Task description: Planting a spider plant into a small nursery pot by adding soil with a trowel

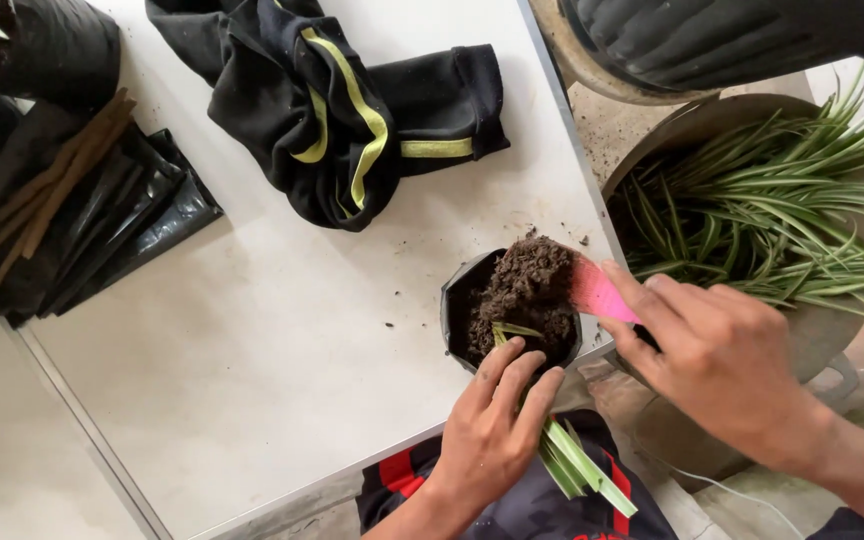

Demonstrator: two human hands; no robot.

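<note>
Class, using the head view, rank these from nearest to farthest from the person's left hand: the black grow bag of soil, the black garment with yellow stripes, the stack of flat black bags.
1. Black grow bag of soil: touching the left hand, just above.
2. Black garment with yellow stripes: table's upper middle.
3. Stack of flat black bags: far left edge.

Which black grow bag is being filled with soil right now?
The small black bag at the table's near edge, between the left hand and right hand. The flat bags at far left lie stacked.

Bare table (252, 340) lies open at nine o'clock of the soil-filled black bag (517, 305); black garment (352, 110) blocks twelve o'clock, potted striped plant (762, 210) crowds two o'clock.
</note>
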